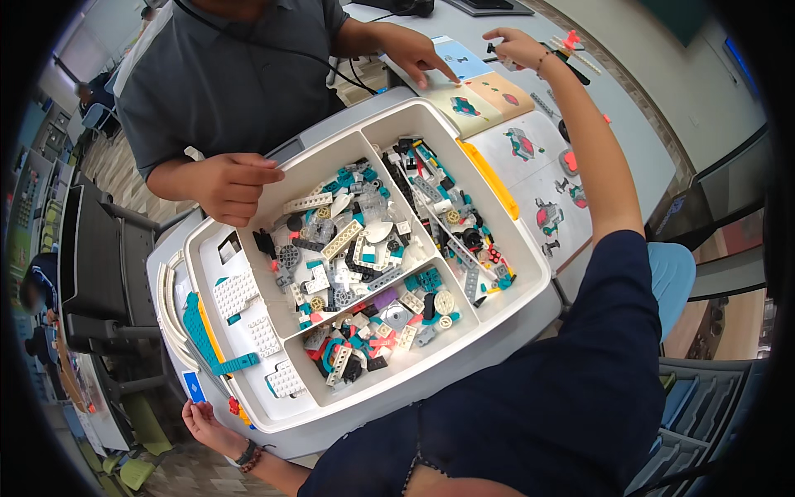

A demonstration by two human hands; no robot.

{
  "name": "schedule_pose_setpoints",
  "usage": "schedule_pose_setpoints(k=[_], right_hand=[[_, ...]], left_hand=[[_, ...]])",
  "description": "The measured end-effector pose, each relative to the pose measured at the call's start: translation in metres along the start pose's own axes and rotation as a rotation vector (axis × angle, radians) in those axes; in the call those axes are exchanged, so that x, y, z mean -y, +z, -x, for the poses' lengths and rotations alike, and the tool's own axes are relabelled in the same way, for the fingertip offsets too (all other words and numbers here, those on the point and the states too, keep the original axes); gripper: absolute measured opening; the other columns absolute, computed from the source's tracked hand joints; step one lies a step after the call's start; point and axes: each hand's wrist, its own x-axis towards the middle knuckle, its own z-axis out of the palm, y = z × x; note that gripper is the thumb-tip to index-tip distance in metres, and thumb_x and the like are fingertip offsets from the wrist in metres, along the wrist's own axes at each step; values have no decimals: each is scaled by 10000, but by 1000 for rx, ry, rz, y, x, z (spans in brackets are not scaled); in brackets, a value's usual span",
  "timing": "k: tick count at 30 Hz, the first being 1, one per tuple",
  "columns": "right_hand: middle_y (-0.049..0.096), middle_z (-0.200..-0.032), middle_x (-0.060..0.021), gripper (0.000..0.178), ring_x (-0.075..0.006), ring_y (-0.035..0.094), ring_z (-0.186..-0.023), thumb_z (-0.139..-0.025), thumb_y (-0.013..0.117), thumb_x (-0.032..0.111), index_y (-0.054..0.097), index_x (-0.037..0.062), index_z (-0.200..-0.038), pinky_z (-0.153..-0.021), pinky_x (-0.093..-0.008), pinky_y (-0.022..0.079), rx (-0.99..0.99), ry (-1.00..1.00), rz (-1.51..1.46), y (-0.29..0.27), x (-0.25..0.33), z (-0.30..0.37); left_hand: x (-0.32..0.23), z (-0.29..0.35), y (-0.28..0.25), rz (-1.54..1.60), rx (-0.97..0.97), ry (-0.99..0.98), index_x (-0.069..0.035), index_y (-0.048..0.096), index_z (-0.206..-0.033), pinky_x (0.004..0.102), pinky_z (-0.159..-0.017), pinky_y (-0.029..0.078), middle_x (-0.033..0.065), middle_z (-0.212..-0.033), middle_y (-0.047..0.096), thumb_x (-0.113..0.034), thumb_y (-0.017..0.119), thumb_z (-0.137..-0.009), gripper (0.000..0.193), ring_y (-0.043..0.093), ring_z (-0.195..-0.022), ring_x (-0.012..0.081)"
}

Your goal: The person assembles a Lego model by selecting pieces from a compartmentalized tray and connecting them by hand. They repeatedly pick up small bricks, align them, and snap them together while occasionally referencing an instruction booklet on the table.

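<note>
Two bare hands of the wearer stretch to either side of a wide white plastic tray (497, 305) on the pale grey counter (455, 25). The left hand (211, 427) has its fingertips at the lower edge of a small blue rectangular card (193, 386), whose pale mark is too small to make out; whether its grip pinches the card, I cannot tell. The right hand (517, 51) reaches past the tray's far right corner, fingers bent, near a small black plastic piece; I cannot tell whether that grip holds it.

Most of the print is pictorial: a paper booklet (468, 112) with blue, peach and cream panels and, nearer the wearer, a white printed page (530, 178) show teal and coral models, any lettering too small to read. A co-worker's pointing hand (422, 54) meets the booklet; their other hand (240, 186) is at the tray's far edge. Mixed white, grey and teal plastic bricks (360, 236) fill the tray's compartments.
</note>
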Motion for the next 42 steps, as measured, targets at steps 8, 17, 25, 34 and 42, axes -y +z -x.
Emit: schedule_pose_setpoints(k=[8,17,25,34,42], right_hand=[[557,-757,-58,607,-143,525,-588,-648,471,106,436,189,-1248,-466,-327,438,145,201,74,27,-38,-8],[557,-698,-118,521,-192,532,-517,-668,437,62,465,133,-1184,-409,-371,422,151,246,277,76,-59,-87],[561,-911,-122,645,-197,552,-707,-597,466,59,460,183,-1230,-543,-319,462,375,98,176,80,24,-32],[567,-906,-24,538,-135,534,-772,-633,499,151,514,168,-1170,-571,-307,464,12,136,-141,33,-14,-23],[553,-811,-11,326,-78,516,-715,-728,487,76,568,20,-1039,-596,-222,437,-198,-181,-411,8,-30,119]], left_hand=[[3,-4,-1,24,-2,-4,-31,524,-1004,186,-666,430,13,-859,541,-140,463,-878,177,516,-730,69],[15,-15,2,49,20,-18,-33,531,-996,175,-640,422,8,-798,546,-134,467,-883,165,514,-699,61],[4,-5,-5,41,-37,-17,-24,533,-986,185,-656,434,15,-804,542,-117,465,-885,153,513,-702,69],[5,-5,-1,-10,-31,-7,-28,524,-1016,188,-667,418,12,-836,540,-142,465,-878,189,509,-719,73],[9,-8,-8,-22,-25,-22,-36,527,-1002,190,-685,417,6,-825,528,-139,454,-881,175,501,-745,72]])
